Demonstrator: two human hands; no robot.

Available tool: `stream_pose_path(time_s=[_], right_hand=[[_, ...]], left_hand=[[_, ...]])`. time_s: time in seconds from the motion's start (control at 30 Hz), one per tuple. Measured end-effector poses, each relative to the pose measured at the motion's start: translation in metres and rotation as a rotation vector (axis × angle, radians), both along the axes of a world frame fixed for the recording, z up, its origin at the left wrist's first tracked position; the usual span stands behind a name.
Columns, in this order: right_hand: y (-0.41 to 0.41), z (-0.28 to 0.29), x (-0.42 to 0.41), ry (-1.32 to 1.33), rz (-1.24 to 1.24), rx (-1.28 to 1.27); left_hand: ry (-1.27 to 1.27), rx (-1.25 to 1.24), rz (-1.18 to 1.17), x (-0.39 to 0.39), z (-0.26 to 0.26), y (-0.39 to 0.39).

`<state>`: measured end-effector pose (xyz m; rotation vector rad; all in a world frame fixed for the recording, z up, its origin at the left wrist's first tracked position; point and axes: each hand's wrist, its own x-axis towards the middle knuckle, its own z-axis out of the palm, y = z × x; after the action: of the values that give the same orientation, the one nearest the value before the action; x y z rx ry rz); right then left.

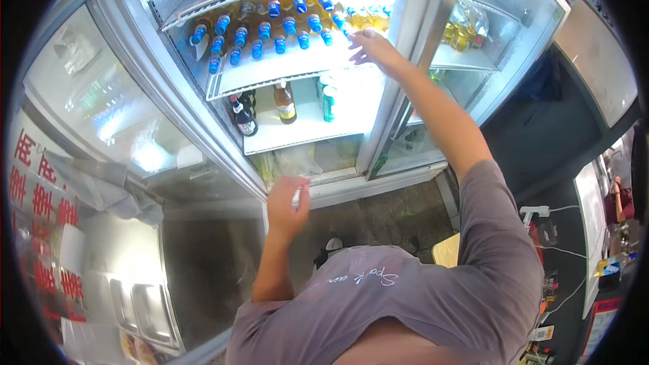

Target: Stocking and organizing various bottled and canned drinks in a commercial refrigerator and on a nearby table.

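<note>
In the upper right of the lit drinks fridge, my right hand [374, 49] reaches over the upper wire-edged shelf [284, 68], fingers spread, at the right end of rows of blue-capped bottles [289, 26]; whether a fingertip touches a bottle I cannot tell. Below, on the lower shelf [304, 134], stand a dark bottle [245, 119], a brown glass bottle [285, 104] and green cans [329, 103]. Lower down, near the fridge's bottom edge, hangs my left hand [289, 203], thumb and fingers apart, holding nothing.
An open glass door [121, 91] stands on the left, beside a metal counter [132, 263]. To the right, a fridge door frame [400, 86] and further shelves behind glass hold bagged yellow items [464, 28]. At the far right a person [618, 203] is partly visible.
</note>
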<state>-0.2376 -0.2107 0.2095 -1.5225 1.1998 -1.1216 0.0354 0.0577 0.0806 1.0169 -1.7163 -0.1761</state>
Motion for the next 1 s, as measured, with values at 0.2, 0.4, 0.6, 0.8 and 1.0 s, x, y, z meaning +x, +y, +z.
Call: stream_pose_path(time_s=[0.2,0.4,0.6,0.8,1.0], right_hand=[[-0.123,0.023,0.033,-0.023,-0.090,0.081],[-0.208,0.041,0.038,-0.122,-0.106,0.255],[-0.226,0.037,0.062,-0.232,-0.114,0.326],[-0.224,0.037,0.060,-0.371,-0.033,0.356],[-0.179,0.030,0.054,-0.535,0.004,0.284]], left_hand=[[0.029,0.165,-0.155,0.025,-0.028,-0.032],[0.015,0.227,-0.146,0.044,-0.038,-0.052],[0.015,0.280,-0.111,0.062,-0.051,-0.059],[-0.008,0.247,-0.135,0.057,-0.047,-0.066],[0.036,0.251,-0.232,0.038,-0.044,-0.075]])
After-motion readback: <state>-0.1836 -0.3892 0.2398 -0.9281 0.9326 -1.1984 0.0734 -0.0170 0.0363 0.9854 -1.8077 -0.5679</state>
